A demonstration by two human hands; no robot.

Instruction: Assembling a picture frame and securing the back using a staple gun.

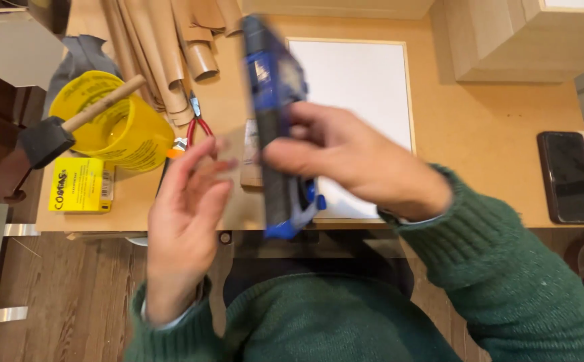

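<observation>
- The right hand (359,161) holds a long blue and grey tool (275,127), blurred, above the middle of the table (493,134); its fingers (292,157) are wrapped around the middle of the tool's body, thumb side toward the camera.
- The tool stands roughly on end, its top toward the far edge of the table, its blue lower end (285,228) hanging just past the near edge.
- The left hand (188,214) is beside the tool, not touching it, its fingers (201,167) spread and slightly curled, palm turned toward the tool.
- Judging by its look, the tool is rigid, hard plastic with some metal, and likely of moderate weight, top-heavy when held upright. The smooth casing may slip, so a full wrap at mid-body, as here, seems the secure hold; the lower handle part looks like the other natural place to grip.
- It is too blurred to tell its exact kind or whether any part is sharp.
- Behind the tool lies a white panel in a pale wooden frame (366,87), flat in the middle of the table.
- Near the left edge stand a yellow tub (121,137) with a foam brush (54,137) across it, a yellow box (81,184) and red-handled pliers (198,124).
- Rolls of brown paper (164,40) lie at the far left corner; a dark phone (567,177) lies near the right edge.
</observation>
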